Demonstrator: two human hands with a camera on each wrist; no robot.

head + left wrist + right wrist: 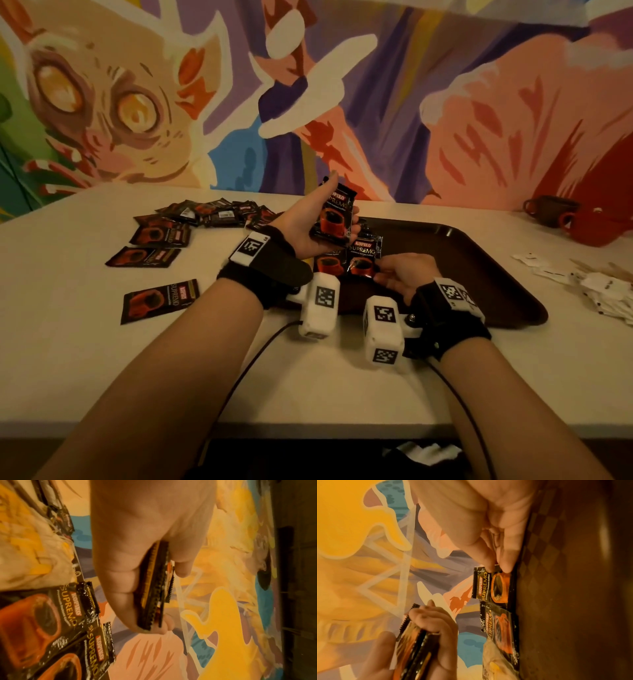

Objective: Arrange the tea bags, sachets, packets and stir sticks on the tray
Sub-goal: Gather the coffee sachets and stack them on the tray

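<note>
Head view, operator speaking: I've got the left hand (310, 224) raised above the far-left corner of the brown tray (479, 270), palm up, holding a small stack of black coffee sachets (334, 219) upright.

— How are the fingers set on that stack?

— Curled round it. My left wrist camera shows the thumb (120, 588) on one face and a fingertip on the other, with the serrated sachet edges (154, 588) squeezed between them. I count at least 2 sachets in the grip, possibly more; the edges blur together.

— And the right hand?

— My right hand (406, 274) is low over the tray's near-left part. In the right wrist view the thumb and a finger (506, 558) are drawn narrow, pinching the bottom edge of a placed sachet (493, 586) that lies face up on the tray. A second sachet (501, 627) lies just beside it, also face up, the 2 edges overlapping or touching; I cannot tell which.

— Where is the rest of the stock?

— Loose sachets (205, 214) are scattered on the white table (308, 377) to the tray's left, with 3 nearer ones lying apart, the closest (161, 299) by my left forearm. Right of the tray I see a heap of white paper packets (599, 291) with wooden stir sticks (613, 269) behind them. A dark mug (548, 209) and a red mug (596, 228) stand by the painted wall at the far right.
</note>
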